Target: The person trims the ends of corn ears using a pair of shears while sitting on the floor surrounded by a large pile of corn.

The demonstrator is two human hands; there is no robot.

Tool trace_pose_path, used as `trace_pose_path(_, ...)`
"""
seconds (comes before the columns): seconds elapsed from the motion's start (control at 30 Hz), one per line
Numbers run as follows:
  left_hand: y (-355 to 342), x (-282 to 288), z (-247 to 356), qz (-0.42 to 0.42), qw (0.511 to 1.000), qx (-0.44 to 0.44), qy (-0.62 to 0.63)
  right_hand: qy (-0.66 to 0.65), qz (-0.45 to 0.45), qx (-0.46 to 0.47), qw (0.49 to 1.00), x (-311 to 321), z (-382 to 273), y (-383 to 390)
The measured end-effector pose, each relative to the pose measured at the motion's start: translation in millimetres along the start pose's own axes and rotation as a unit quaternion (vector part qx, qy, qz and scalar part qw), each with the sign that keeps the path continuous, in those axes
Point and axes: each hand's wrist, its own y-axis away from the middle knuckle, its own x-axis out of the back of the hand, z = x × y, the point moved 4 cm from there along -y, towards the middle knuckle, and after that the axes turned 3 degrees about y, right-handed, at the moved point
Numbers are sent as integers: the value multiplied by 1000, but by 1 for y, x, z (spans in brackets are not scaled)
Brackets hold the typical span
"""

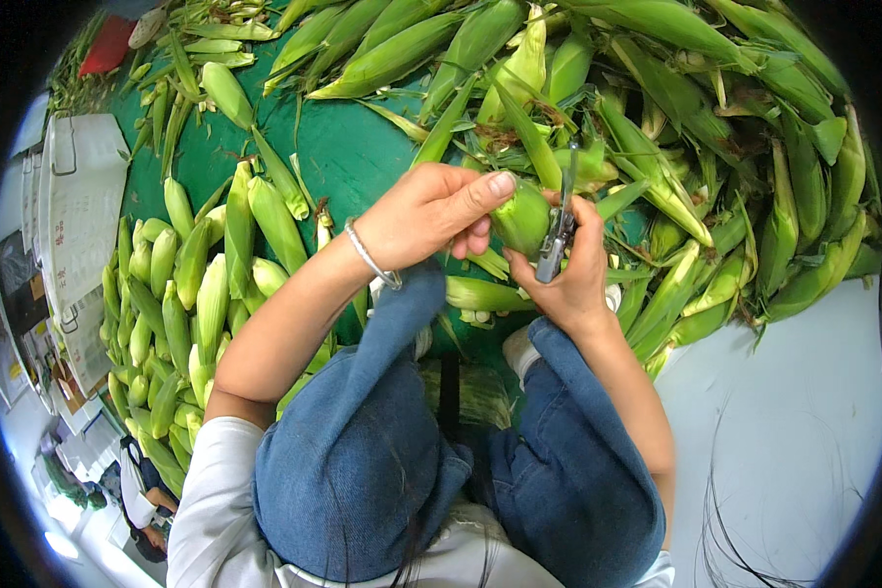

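Note:
My left hand (423, 216), with a silver bracelet at its wrist, is closed round an ear of corn (522, 218) in green husk. The ear's broad end faces my right hand. In my right hand (576, 274) is a knife (556, 243) with a grey metal handle, its dark narrow blade pointing away from me, beside the ear. My right fingers wrap the handle, and the thumb lies close to the ear. Just below both hands, another husked ear (485, 294) lies on the green surface (338, 147).
A large heap of unhusked corn (676, 108) covers the far and right side. Many smaller, trimmed ears (181, 314) are piled at my left. White sacks (83, 216) hang along the left edge. My knees in blue jeans (363, 470) are just below my hands.

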Motion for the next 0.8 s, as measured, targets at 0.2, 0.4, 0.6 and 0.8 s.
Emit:
trace_pose_path(0.2, 21, -23, 1, 22, 987, -142, 72, -348, -71, -200, 913, -15, 2, 14)
trace_pose_path(0.4, 37, -44, 27, 52, 840, -470, -265, -610, -182, -299, 711, -33, 7, 24)
trace_pose_path(0.6, 37, -58, 38, 32, 799, -520, -300, -662, -151, -372, 633, -45, 26, 34)
trace_pose_path(0.8, 44, 8, 9, 140, 885, -383, -225, -625, -109, -468, 614, -56, 27, 31)
